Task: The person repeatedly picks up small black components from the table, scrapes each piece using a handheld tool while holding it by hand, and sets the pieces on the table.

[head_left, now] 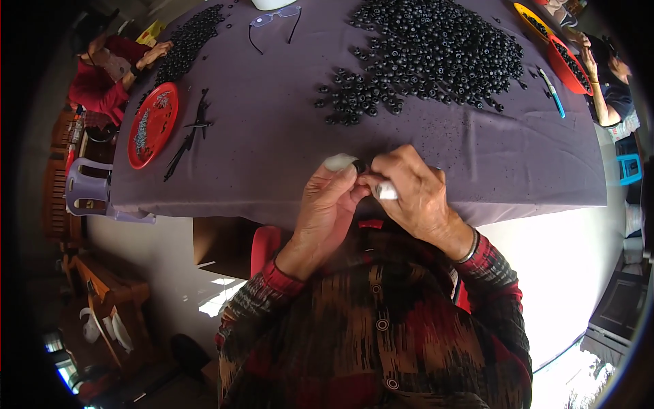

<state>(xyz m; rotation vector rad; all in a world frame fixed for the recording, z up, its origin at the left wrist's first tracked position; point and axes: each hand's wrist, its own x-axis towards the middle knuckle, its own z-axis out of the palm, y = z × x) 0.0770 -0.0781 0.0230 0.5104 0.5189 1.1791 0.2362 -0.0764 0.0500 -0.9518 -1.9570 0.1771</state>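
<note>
Close to the table's near edge, my left hand [323, 199] pinches a small black ring-shaped part [359, 165] between thumb and forefinger. White wrapping covers a fingertip of that hand. My right hand [415, 192] is closed right beside it, its fingertips meeting the part. A white wrap [386, 191] sits on one of its fingers. Whether the right fingers hold anything else is hidden. Beyond my hands, a wide heap of similar black parts [436, 54] is spread on the purple tablecloth [272, 129].
On the left lie a red plate [170, 126] with small silvery pieces and black-handled pliers [199, 125]. Eyeglasses [274, 16] rest at the back. A pen [553, 95] and a red bowl [569, 71] are at right. People sit on both sides; the left one [102, 82] reaches into another black pile.
</note>
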